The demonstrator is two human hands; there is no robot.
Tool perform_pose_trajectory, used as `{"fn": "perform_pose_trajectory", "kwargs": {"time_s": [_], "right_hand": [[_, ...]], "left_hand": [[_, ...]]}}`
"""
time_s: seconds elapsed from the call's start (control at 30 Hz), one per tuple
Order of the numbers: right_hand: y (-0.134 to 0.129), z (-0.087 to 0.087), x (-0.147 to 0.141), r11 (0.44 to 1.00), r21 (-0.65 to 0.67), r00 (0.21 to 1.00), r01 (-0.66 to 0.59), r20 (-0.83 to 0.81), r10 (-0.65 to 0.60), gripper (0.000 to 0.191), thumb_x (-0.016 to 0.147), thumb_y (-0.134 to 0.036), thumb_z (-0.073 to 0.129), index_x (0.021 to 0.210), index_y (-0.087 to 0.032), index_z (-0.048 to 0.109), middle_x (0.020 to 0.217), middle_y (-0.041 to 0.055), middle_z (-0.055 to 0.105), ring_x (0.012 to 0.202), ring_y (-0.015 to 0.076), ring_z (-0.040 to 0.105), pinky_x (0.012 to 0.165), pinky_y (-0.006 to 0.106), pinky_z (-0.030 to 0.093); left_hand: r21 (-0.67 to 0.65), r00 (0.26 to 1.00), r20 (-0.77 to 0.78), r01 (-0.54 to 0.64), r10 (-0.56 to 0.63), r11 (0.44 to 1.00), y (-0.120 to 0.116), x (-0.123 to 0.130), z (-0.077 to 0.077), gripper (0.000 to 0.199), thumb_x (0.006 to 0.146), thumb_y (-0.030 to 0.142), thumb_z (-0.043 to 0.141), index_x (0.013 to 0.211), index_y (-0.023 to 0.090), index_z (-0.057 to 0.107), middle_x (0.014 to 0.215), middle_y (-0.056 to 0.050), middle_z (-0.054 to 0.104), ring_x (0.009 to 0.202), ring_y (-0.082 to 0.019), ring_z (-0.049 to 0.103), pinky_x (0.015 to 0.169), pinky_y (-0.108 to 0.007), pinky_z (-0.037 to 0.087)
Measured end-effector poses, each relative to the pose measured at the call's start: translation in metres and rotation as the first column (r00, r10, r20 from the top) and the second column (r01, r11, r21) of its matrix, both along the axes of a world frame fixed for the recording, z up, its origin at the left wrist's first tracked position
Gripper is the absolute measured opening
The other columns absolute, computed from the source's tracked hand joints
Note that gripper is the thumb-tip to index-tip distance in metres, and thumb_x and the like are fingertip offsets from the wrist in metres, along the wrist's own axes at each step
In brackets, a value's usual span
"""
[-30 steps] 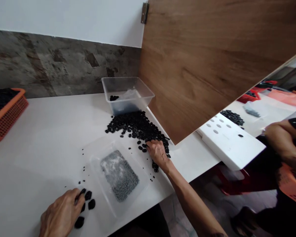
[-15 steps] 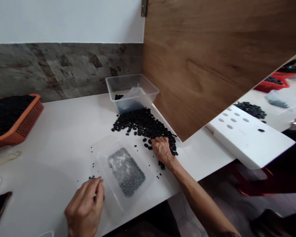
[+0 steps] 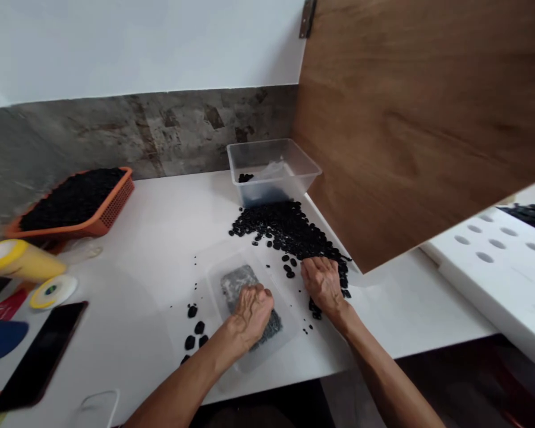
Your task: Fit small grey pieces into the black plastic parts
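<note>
My left hand [image 3: 255, 310] is over a shallow clear plastic tray [image 3: 289, 342], its fingers curled together and their tips out of sight. Small grey metal pins or screws [image 3: 273, 329] fill part of that tray. At the near edge of a heap of small black oval pieces [image 3: 285, 229] rests my right hand [image 3: 324, 284], fingers bent inward and tips hidden. Whether either hand grips a piece does not show. A few loose black ovals [image 3: 289, 268] lie just left of the right hand. Several black pieces [image 3: 199, 327] sit left of the tray.
Behind the heap stands a clear plastic bin [image 3: 274, 190]. A brown wooden panel [image 3: 383, 131] slants along the right, with a white foam block [image 3: 508, 279] beyond it. At left are an orange basket of black pieces [image 3: 109, 208], tape rolls [image 3: 53, 291] and a phone [image 3: 40, 356].
My left hand has moved right, from beside the tray to over the pins. Black pieces now show left of the tray. My right hand stays at the heap; the view has swung left.
</note>
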State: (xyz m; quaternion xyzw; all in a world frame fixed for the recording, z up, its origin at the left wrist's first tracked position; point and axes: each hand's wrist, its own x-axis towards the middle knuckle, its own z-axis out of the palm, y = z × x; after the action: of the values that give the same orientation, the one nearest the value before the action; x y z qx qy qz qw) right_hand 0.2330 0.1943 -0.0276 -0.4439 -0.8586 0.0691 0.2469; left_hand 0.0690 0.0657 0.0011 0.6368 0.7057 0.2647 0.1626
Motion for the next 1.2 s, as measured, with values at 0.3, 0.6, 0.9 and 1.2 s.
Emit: {"fn": "perform_pose_trajectory", "kwargs": {"time_s": [0.3, 0.6, 0.9, 1.2], "right_hand": [[-0.048, 0.029, -0.005, 0.937, -0.333, 0.914, -0.103, -0.404, -0.043, 0.026, 0.092, -0.033, 0.045, 0.090, -0.015, 0.064, 0.065, 0.0019, 0.063, 0.049, 0.0124, 0.057, 0.049, 0.024, 0.046], [-0.101, 0.043, -0.030, 0.587, -0.588, 0.616, -0.557, -0.766, -0.184, 0.015, 0.085, -0.025, 0.060, 0.095, -0.015, 0.065, 0.066, -0.0008, 0.058, 0.056, 0.0101, 0.055, 0.056, 0.023, 0.043], [-0.115, 0.043, -0.040, 0.559, -0.575, 0.588, -0.597, -0.788, -0.183, 0.016, 0.088, -0.025, 0.060, 0.103, -0.017, 0.062, 0.071, -0.0009, 0.059, 0.063, 0.0103, 0.057, 0.061, 0.023, 0.043], [-0.127, 0.043, -0.055, 0.452, -0.558, 0.436, -0.696, -0.829, -0.351, 0.019, 0.082, -0.029, 0.070, 0.092, -0.014, 0.063, 0.066, -0.0010, 0.061, 0.057, 0.0084, 0.060, 0.059, 0.019, 0.044]], "left_hand": [[-0.148, 0.875, 0.483, 0.047, 0.031, 0.988, -0.003, -0.029, 0.010, 0.018, 0.082, 0.012, 0.052, 0.087, 0.007, 0.069, 0.067, -0.006, 0.071, 0.060, -0.015, 0.068, 0.061, -0.028, 0.055], [-0.248, 0.548, 0.808, -0.016, 0.216, 0.969, -0.027, -0.039, 0.009, 0.017, 0.072, 0.026, 0.066, 0.079, 0.011, 0.070, 0.052, -0.004, 0.067, 0.046, -0.013, 0.059, 0.047, -0.021, 0.044], [-0.115, 0.444, 0.874, -0.202, 0.196, 0.973, -0.037, -0.046, 0.001, 0.013, 0.069, 0.030, 0.076, 0.073, 0.018, 0.075, 0.089, -0.006, 0.073, 0.086, -0.017, 0.066, 0.078, -0.022, 0.050], [-0.010, 0.339, 0.935, -0.269, 0.104, 0.963, -0.053, -0.036, 0.004, 0.004, 0.074, 0.026, 0.074, 0.076, 0.025, 0.078, 0.101, -0.003, 0.074, 0.101, -0.018, 0.064, 0.087, -0.022, 0.050]]}}
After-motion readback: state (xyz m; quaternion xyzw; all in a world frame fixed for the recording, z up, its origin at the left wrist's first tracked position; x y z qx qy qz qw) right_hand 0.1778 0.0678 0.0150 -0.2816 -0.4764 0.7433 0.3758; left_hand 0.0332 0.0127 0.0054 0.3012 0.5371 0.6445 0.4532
